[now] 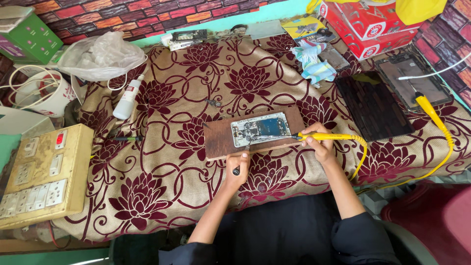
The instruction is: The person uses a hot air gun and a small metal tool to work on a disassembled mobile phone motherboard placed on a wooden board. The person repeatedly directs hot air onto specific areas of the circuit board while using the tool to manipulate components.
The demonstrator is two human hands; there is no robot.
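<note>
An opened phone (260, 129) lies on a wooden board (221, 142) mid-bench, on a floral cloth (162, 196). The right hand (319, 142), at the phone's 3 o'clock, has its grip closed round a yellow soldering iron (333, 137), the tip resting at the phone's right edge. The left hand (237, 169), at 6 o'clock, has its grip closed on a thin dark tool (236, 171) reaching up to the phone's lower edge. At 9 o'clock, well apart, sits a switch box (44, 176); at 10 o'clock a white bottle (128, 98); at 2 o'clock a dark panel (373, 105)
</note>
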